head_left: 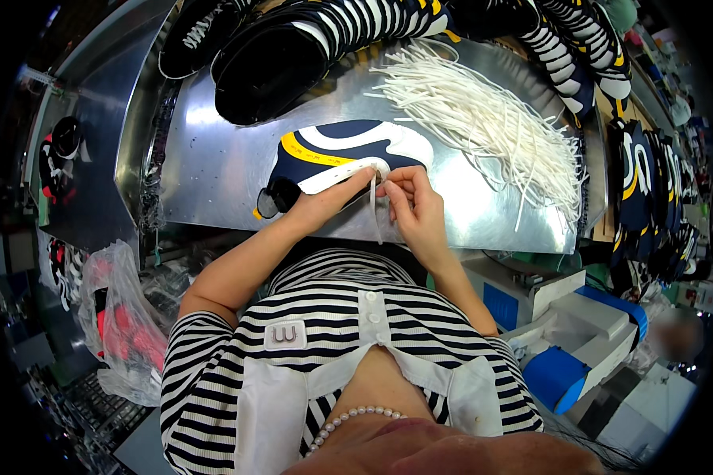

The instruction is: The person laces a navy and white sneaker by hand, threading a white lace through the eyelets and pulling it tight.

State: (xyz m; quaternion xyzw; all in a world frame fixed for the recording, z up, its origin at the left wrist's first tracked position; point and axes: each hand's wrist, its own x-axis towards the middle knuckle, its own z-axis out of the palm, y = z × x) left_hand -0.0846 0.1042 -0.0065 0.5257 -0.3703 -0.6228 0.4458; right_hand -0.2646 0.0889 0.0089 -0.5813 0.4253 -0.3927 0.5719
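A navy, white and yellow shoe upper [325, 150] lies on its side on the metal table [238, 182], its dark opening towards the left. My left hand [329, 202] is closed on its white eyelet strip, thumb pressed near the front end. A white shoelace [375, 207] hangs from that spot down past the table's near edge. Just right of it, my right hand [417, 210] pinches the lace close to the eyelets, fingers curled. The exact eyelet is hidden behind my fingers.
A large loose bundle of white laces [483, 119] spreads over the table's right side. Nested rows of shoe uppers [356, 32] line the far edge. More uppers [642, 170] hang or stack at the right. A plastic bag [123, 317] sits at lower left.
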